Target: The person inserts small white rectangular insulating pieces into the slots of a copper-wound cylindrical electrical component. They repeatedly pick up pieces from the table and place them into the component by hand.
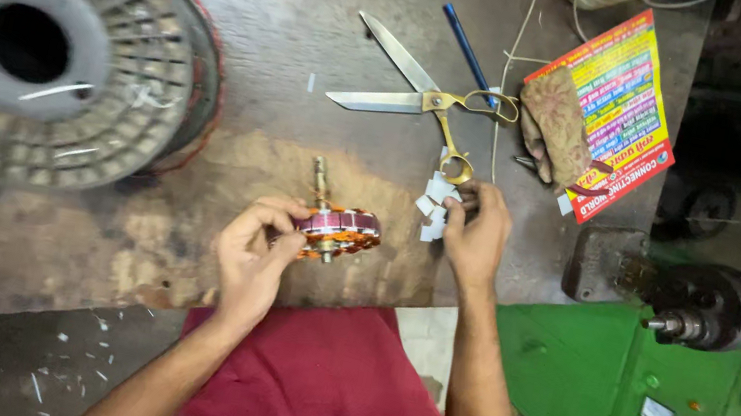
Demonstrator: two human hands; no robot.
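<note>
My left hand [253, 253] grips a small motor armature [338, 230] with copper windings and a metal shaft, held just above the worn tabletop [195, 167]. To its right, my right hand [475, 235] pinches small white paper slips [433, 211] that lie in a little pile on the table. Large scissors [425, 98] with brass handles lie open beyond the slips, a handle loop close to my right fingers.
A big grey wire spool [45, 39] fills the far left. A blue pen [467, 51], a patterned pouch [557, 127] and a colourful printed sheet [623, 100] lie at the far right. A green machine with a metal chuck [703, 307] stands to my right.
</note>
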